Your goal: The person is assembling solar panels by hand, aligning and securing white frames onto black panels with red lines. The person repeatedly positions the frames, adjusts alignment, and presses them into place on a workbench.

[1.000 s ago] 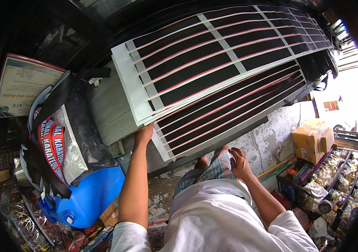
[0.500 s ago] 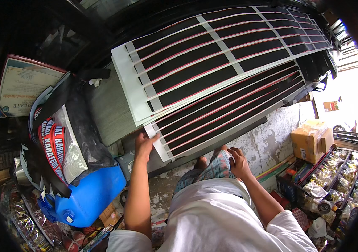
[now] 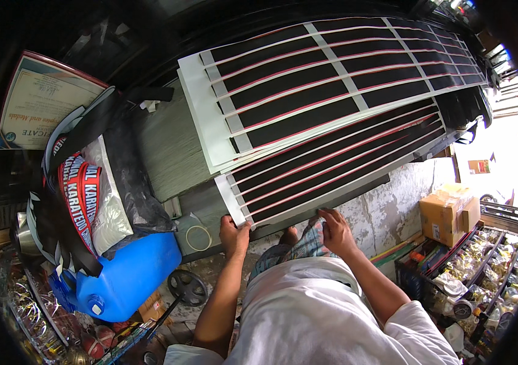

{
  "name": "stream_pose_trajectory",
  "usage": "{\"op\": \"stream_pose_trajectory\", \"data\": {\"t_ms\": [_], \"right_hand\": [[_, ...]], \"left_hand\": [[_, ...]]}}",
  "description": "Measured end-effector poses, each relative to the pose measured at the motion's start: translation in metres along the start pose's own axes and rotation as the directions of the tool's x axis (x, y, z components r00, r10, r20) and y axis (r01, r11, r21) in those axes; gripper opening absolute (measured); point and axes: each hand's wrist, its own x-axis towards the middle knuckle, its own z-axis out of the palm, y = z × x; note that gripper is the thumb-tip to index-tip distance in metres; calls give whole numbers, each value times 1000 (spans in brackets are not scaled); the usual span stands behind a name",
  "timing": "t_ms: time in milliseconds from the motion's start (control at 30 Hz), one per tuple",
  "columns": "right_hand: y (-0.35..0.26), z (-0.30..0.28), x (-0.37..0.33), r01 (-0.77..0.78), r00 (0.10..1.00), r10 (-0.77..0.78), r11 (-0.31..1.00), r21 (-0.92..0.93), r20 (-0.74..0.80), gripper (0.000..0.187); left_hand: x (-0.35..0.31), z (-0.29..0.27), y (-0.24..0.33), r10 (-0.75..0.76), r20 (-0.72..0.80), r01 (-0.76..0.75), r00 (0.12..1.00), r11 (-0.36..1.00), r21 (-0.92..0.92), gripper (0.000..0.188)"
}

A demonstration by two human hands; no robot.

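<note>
On a long table lie printed sheets of black panels with white and red stripes. The larger stack [image 3: 295, 79] lies at the far side, its white margin at the left end. A narrower striped sheet [image 3: 326, 164] extends from beneath it toward me. My left hand [image 3: 234, 236] is closed on this sheet's near left corner, thumb and fingers pinching the white margin. My right hand [image 3: 337, 232] is at the table's front edge, just right of the sheet's corner. Its fingers are loosely bent and apart, and no object shows in them.
Left of the table are a blue plastic jug [image 3: 131, 280], printed red and black ribbons [image 3: 79, 194] and a framed certificate [image 3: 46, 106]. At right stand a cardboard box [image 3: 447, 213] and crates of small wrapped items [image 3: 472, 267]. A black wheel [image 3: 187, 287] sits on the floor.
My left hand has moved right and nearer me, from the sheet's left margin to its near corner. My right hand has shifted slightly left and up to the table edge. The view has shifted slightly.
</note>
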Motion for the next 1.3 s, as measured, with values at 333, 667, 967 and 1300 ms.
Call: {"op": "stream_pose_trajectory", "data": {"t_ms": [333,667,967,1300], "right_hand": [[-85,38,64,304,944,-307,952,44,118,40],[-95,93,86,446,862,-448,893,68,237,34],[-99,94,85,484,846,-487,872,67,217,27],[-104,91,90,546,814,-543,836,47,207,25]], "left_hand": [[-8,-8,19,-38,66,34,997,998,61,48],[2,-5,10,-123,123,115,985,991,65,50],[-12,-25,51,-243,192,244,951,970,16,42],[-8,-36,38,-282,234,315,931,942,-119,14]]}}
